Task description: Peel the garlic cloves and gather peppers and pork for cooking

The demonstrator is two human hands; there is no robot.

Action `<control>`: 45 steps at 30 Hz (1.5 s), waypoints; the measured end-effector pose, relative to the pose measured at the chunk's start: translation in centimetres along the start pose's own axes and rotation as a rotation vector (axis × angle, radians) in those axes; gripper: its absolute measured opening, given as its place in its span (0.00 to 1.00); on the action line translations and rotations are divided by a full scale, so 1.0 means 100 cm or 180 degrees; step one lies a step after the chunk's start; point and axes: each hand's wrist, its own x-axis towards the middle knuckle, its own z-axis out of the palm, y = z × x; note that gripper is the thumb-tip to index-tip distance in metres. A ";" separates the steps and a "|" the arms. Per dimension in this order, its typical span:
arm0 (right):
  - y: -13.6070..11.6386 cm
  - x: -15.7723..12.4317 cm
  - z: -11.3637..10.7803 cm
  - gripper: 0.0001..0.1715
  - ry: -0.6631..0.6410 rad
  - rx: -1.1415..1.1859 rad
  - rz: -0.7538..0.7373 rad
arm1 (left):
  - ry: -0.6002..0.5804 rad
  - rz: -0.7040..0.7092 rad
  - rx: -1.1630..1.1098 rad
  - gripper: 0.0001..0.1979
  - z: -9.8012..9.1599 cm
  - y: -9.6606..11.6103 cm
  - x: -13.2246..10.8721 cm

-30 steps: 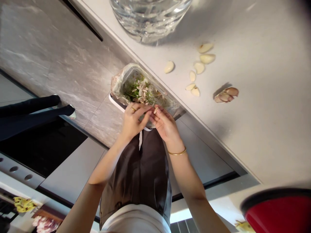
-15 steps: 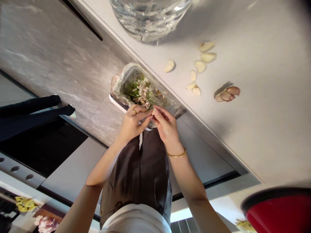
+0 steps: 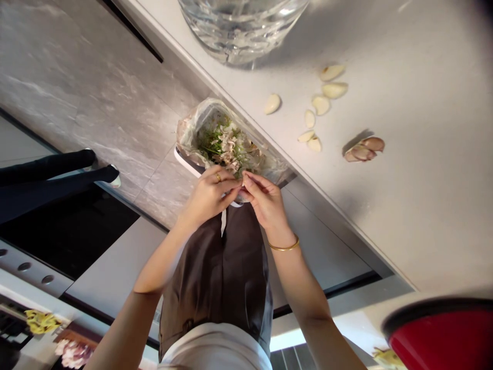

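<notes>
My left hand (image 3: 213, 192), with a ring on one finger, meets my right hand (image 3: 266, 200) fingertip to fingertip over the near rim of a bag-lined bin (image 3: 188, 163). Between the pinched fingers is a small pale garlic clove (image 3: 244, 181), mostly hidden. Several peeled garlic cloves (image 3: 321, 105) lie scattered on the white counter to the right. Beside them rests an unpeeled garlic piece (image 3: 364, 149), its cloves still joined in pinkish skin. Inside the bin are wilted flowers and green stems (image 3: 227, 146).
A clear ribbed glass vessel (image 3: 242, 36) stands on the counter (image 3: 416, 205) at the top. At lower right is a red, black-rimmed object (image 3: 442, 334). Another person's dark-clad legs (image 3: 57, 169) show at left, on the grey tiled floor (image 3: 96, 92).
Both hands stay together over the bin, with only slight finger movement at the clove. The counter items appear shifted slightly right in view.
</notes>
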 end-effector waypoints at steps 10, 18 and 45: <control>-0.010 -0.002 -0.004 0.20 -0.0528 -0.0088 0.0328 | 0.0683 -0.0459 0.0418 0.05 -0.006 -0.005 0.007; -0.011 0.006 -0.014 0.18 -0.0321 0.0083 0.0389 | 0.0463 -0.0684 0.0677 0.14 0.004 -0.025 0.013; -0.003 0.001 -0.015 0.20 -0.0710 -0.0176 0.0050 | 0.0598 -0.0844 0.0800 0.14 0.009 -0.018 0.013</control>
